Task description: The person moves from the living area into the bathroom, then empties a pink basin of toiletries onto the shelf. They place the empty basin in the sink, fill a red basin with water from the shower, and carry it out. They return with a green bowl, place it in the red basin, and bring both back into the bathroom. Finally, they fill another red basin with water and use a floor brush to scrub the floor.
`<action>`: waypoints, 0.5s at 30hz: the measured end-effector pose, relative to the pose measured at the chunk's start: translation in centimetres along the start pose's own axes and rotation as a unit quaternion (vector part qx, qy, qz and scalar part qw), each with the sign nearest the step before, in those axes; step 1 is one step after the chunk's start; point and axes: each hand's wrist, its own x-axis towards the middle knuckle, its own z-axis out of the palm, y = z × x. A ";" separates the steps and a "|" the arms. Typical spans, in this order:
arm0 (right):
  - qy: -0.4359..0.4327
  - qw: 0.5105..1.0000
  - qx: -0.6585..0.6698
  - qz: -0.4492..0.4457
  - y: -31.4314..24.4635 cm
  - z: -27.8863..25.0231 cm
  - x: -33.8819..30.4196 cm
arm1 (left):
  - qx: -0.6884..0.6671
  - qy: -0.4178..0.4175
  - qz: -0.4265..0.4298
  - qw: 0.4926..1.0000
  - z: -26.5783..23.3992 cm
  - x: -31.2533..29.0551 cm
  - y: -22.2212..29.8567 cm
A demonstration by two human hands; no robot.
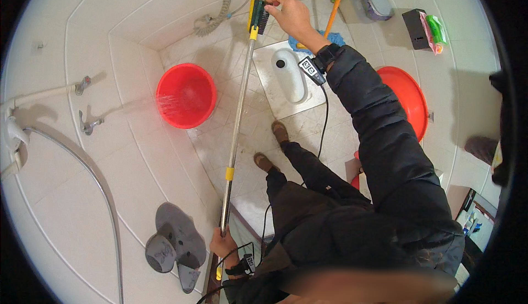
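Note:
A long-handled floor brush stretches diagonally in front of me, with a silver pole, yellow joints and a dark green and yellow head carrying black bristles. Low on the pole, my left hand is wrapped round it. My right hand reaches far forward, its thumb and fingers pinched together at the bristled side of the head; whether something small sits between the fingertips is hidden. Left of the pole, a red bucket stands on the floor, and water from a wall tap sprays into it.
A white squat toilet is set in the tiled floor, with a blue mop beyond it. At the right are a red basin and a lidded bin. A shower hose and grey slippers are along the left wall.

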 end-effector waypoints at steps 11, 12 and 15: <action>0.004 0.990 -0.135 0.042 1.5 -1.3 1.5 | 0.010 -0.012 0.028 0.999 -0.3 -0.2 -0.1; 0.008 0.990 -0.134 0.049 1.7 -1.4 1.4 | 0.003 -0.009 0.036 0.999 -0.3 -0.1 -0.1; 0.013 0.988 -0.134 0.076 2.3 -1.5 1.2 | 0.005 0.009 0.065 0.998 -0.2 0.1 -0.2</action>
